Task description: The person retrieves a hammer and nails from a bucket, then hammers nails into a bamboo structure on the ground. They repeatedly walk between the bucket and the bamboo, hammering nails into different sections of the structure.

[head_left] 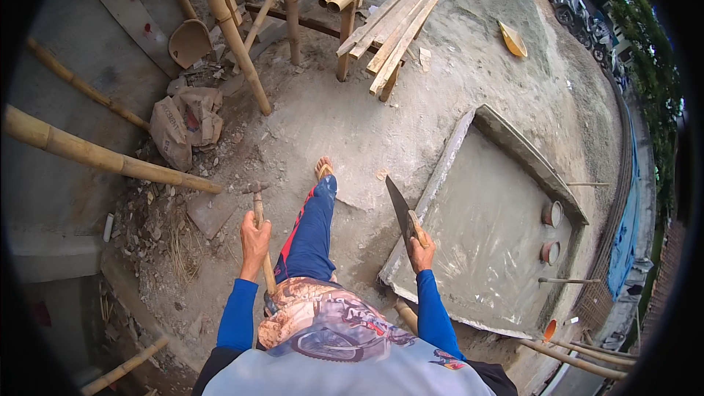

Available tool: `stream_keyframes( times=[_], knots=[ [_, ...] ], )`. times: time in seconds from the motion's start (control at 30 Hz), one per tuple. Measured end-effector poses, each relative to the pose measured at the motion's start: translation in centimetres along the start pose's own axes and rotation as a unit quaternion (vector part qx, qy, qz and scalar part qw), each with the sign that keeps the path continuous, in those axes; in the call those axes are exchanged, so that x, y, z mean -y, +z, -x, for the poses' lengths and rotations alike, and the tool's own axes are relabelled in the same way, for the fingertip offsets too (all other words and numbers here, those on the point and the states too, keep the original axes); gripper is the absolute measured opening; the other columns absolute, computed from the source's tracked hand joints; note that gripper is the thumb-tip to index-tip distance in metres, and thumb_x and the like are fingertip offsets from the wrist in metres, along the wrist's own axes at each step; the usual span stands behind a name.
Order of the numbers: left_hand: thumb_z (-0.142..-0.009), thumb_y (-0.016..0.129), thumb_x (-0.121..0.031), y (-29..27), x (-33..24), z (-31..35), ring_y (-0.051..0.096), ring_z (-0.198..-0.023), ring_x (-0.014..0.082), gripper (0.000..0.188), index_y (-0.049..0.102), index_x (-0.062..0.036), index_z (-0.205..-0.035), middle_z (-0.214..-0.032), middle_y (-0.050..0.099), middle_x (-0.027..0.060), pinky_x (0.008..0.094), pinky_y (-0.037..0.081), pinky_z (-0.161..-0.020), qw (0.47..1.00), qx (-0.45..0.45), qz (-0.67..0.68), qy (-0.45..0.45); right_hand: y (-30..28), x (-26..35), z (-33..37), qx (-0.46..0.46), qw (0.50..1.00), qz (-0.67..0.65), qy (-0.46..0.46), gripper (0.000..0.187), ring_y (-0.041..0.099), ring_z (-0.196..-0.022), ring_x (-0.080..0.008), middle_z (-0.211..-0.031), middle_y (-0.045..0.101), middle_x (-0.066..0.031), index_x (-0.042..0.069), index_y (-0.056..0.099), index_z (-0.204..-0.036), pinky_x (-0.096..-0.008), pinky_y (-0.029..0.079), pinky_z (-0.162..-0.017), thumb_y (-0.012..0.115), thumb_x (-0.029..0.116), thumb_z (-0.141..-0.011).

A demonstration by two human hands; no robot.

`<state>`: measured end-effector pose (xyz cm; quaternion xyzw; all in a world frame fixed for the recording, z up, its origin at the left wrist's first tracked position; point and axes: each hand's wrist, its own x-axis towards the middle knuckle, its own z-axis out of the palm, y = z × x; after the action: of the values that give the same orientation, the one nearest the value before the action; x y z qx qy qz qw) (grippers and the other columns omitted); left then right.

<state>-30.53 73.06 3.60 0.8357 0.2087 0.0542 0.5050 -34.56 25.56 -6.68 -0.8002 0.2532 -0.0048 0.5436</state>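
My left hand (255,247) is closed around the wooden handle of a hammer (258,205), its metal head pointing away from me. In my right hand (422,251) is a handsaw (400,209), gripped by its wooden handle with the dark blade angled forward and to the left. Both tools hang in the air in front of my body, apart from each other. One sandalled foot (323,167) is set forward on the dusty ground between them.
A low-walled mixing trough (484,220) with two buckets (552,214) lies to the right. Ahead stand a plank bench (389,33) and bamboo scaffolding (227,22). Bamboo poles (110,160) slant in from the left near crumpled sacks (183,125) and rubble. A yellow scoop (512,39) lies far right.
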Motion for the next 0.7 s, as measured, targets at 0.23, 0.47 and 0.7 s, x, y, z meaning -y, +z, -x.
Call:
stream_keyframes(
  times=[0.23,0.47,0.7],
  knots=[
    [-0.090,0.072,-0.018,14.4,-14.3,-20.5,0.056,-0.067,0.0296,0.027,0.053,0.0004,-0.087,-0.072,0.057,0.0166,0.0463,0.046,-0.067,0.996,0.060,0.038,-0.056,-4.4,4.0,-14.3,-0.071,0.987,0.041,0.140,0.028,0.066,-0.079,-0.0172,-0.089,0.074,-0.0083,-0.004,0.076,-0.103,-0.0351,0.054,-0.078,0.079,0.018,-0.087],
    [-0.091,0.072,-0.020,22.0,-27.8,-36.9,0.058,-0.065,0.0279,0.028,0.052,-0.0011,-0.084,-0.070,0.057,0.0151,0.0463,0.045,-0.064,0.999,0.004,-0.030,-0.024,-9.8,21.5,-25.1,-0.102,0.991,0.058,0.059,0.032,0.066,-0.085,-0.0170,-0.092,0.073,-0.0095,-0.007,0.072,-0.109,-0.0354,0.054,-0.080,0.077,0.019,-0.091],
    [-0.097,0.073,-0.025,33.2,-30.6,-47.0,0.060,-0.068,0.0147,0.027,0.058,-0.0055,-0.086,-0.070,0.066,0.0046,0.0387,0.047,-0.063,0.982,-0.120,0.090,-0.114,-9.5,34.8,-52.6,0.045,0.991,-0.024,-0.125,0.042,0.066,-0.101,-0.0177,-0.115,0.071,-0.0116,-0.007,0.066,-0.129,-0.0327,0.054,-0.092,0.073,0.016,-0.094]
  ],
)
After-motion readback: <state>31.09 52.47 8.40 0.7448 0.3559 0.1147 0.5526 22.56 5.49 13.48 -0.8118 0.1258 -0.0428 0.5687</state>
